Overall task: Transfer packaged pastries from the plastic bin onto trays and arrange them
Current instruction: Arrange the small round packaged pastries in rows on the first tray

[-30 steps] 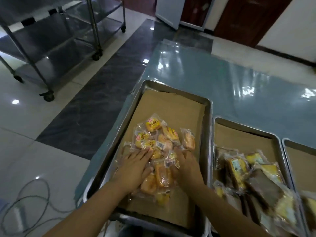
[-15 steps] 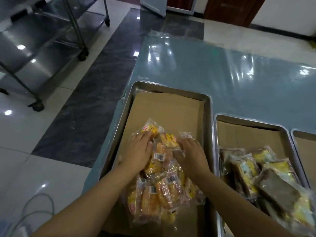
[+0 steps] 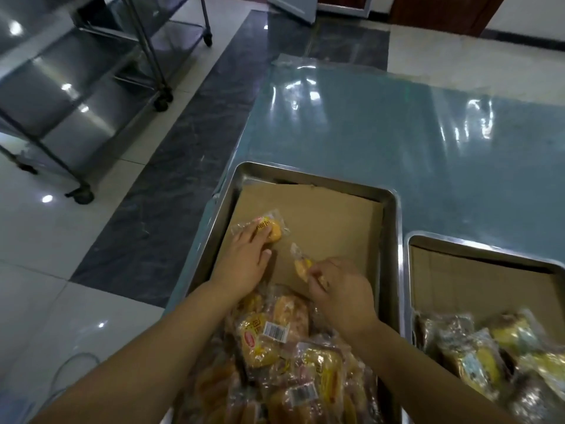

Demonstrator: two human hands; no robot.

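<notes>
- Spreading packaged pastries out of the heap (image 3: 284, 356) at the near end of the left tray (image 3: 394, 240), onto its bare cardboard liner (image 3: 333, 221).
- Best done one packet per spot, laid flat, in rows from the far edge, no overlaps.
- Left hand (image 3: 244, 264) flat, fingers spread, pressing a yellow pastry packet (image 3: 269, 229) onto the liner.
- Right hand (image 3: 339, 286) pinched shut on a small wrapped pastry (image 3: 301, 264), just beside the left.
- Second tray (image 3: 408, 270) alongside, holding darker packets (image 3: 477, 356).

Far cardboard (image 3: 330, 221) lies bare (pastry heap (image 3: 284, 356) blocks the near end).
</notes>
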